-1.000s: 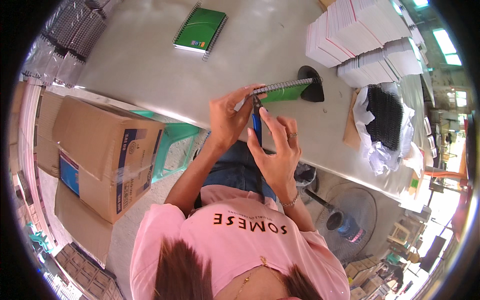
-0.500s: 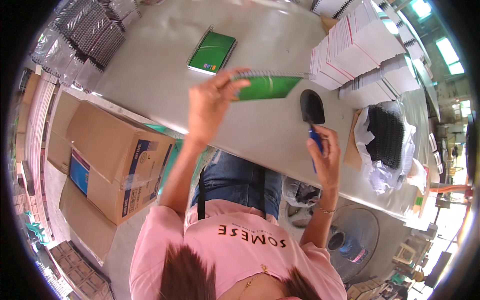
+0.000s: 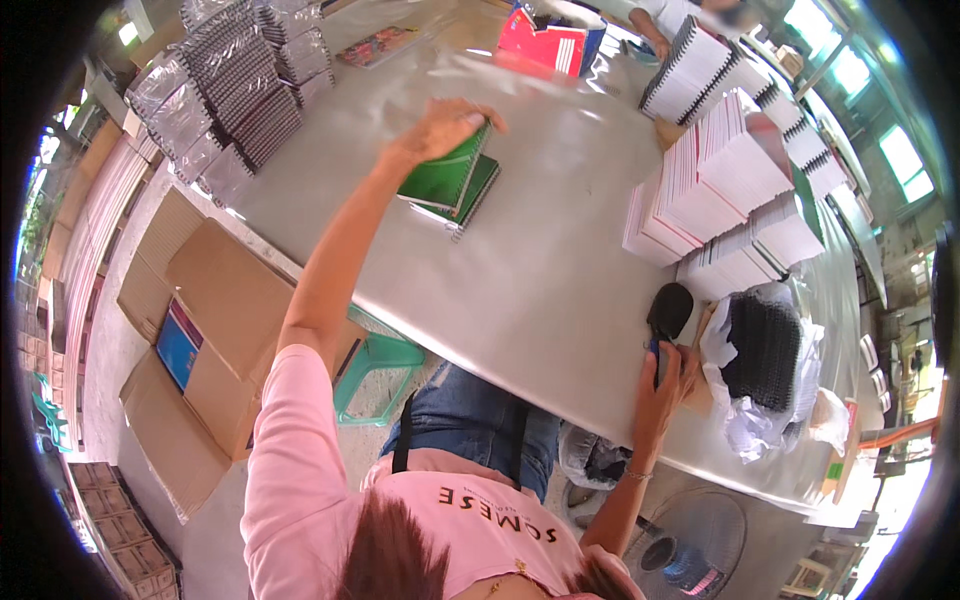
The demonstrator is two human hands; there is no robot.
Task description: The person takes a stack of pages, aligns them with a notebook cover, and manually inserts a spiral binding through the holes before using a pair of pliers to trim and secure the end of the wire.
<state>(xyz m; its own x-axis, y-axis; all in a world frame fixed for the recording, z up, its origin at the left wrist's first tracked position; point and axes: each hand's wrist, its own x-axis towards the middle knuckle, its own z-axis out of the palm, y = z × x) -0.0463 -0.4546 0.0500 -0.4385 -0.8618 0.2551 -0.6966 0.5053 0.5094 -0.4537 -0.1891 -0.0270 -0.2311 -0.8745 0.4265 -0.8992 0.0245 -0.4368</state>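
My left hand (image 3: 450, 130) is closed on the upper edge of a green spiral-bound notebook (image 3: 438, 178), holding it over a second green notebook (image 3: 478, 192) on the grey table. The lower notebook shows only along its right and bottom edges; I cannot tell how fully the two touch. At the table's near right side, my right hand (image 3: 672, 385) grips a hand tool (image 3: 669, 312) with a rounded black head and a blue handle. Beside that hand lies a bundle of black plastic coils (image 3: 763, 350) in white wrapping.
White page stacks (image 3: 700, 195) stand at the right, plastic-wrapped spiral books (image 3: 225, 90) at the far left. A red-and-blue container (image 3: 542, 42) sits at the back, near another person's hand (image 3: 655, 40). Below are an open carton (image 3: 220, 290), a green stool (image 3: 375, 370) and a fan (image 3: 690, 550).
My left hand has carried its notebook away from me and leftward, over the one on the table. My right hand has moved right and nearer the table edge with the tool.
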